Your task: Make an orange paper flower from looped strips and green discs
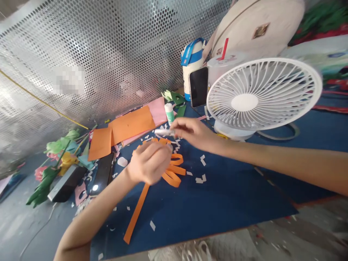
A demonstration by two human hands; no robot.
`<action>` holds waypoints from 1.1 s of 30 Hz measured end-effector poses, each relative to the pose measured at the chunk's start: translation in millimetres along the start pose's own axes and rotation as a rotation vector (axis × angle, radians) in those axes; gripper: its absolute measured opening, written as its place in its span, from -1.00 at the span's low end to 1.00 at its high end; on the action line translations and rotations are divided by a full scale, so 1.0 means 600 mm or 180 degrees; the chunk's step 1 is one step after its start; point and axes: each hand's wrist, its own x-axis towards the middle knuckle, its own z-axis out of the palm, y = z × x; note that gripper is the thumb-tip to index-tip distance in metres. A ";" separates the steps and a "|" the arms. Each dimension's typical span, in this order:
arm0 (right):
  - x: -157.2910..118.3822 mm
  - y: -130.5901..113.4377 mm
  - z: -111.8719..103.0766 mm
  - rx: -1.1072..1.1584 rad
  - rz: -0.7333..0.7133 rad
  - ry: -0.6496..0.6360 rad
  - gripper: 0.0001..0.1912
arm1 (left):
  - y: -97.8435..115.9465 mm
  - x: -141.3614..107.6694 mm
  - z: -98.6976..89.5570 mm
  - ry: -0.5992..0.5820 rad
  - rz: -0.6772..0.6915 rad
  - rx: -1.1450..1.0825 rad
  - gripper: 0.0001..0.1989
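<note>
My left hand [150,163] is closed, its fingers curled over an orange flower of looped paper strips [172,177]. Motion smears it, and I cannot make out what its fingertips hold. An orange paper strip [136,214] runs from beneath it toward the table's front edge. Pinched in my right hand [189,132] is a slim silver-white object [162,132], blurred, its kind unclear. Just beyond that hand stands a green and white glue stick [169,114]. A small white cap [122,161] lies left of my left hand.
A white fan [244,102] stands at the right, before a bottle [187,78] and a propped phone [198,87]. Orange paper sheets [133,125], a dark phone [104,172] with its light on and paper flowers [65,152] lie left. Paper scraps [201,179] dot the blue tabletop.
</note>
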 end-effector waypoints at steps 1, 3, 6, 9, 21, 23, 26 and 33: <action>0.003 0.004 -0.004 -0.0023 0.0046 0.0175 -0.86 | 0.013 0.002 -0.009 -0.0062 -0.0103 -0.0217 -0.79; 0.007 0.011 -0.010 -0.0140 0.0065 0.0226 -0.87 | 0.033 0.004 -0.022 -0.0049 -0.0636 -0.0581 -0.77; 0.003 0.024 -0.007 -0.0907 -0.0310 -0.0166 -0.86 | 0.034 -0.004 -0.025 0.0178 -0.2051 -0.1123 -0.77; -0.007 0.043 0.001 -0.1832 -0.0624 -0.0446 -0.83 | 0.013 -0.019 -0.015 0.0513 -0.3448 -0.2224 -0.79; -0.012 -0.020 -0.004 -0.1209 -0.1376 0.0224 -0.86 | 0.028 -0.027 -0.007 0.0197 -0.4086 -0.4783 -0.50; -0.014 -0.021 -0.006 -0.1214 -0.1366 0.0299 -0.84 | 0.030 -0.024 -0.006 0.0128 -0.4076 -0.4875 -0.46; -0.014 -0.021 -0.009 -0.1240 -0.1339 0.0318 -0.82 | 0.031 -0.020 -0.007 0.0060 -0.4134 -0.4859 -0.42; -0.014 -0.022 -0.010 -0.1365 -0.1385 0.0094 -0.79 | 0.032 -0.020 -0.011 -0.0035 -0.4228 -0.4934 -0.35</action>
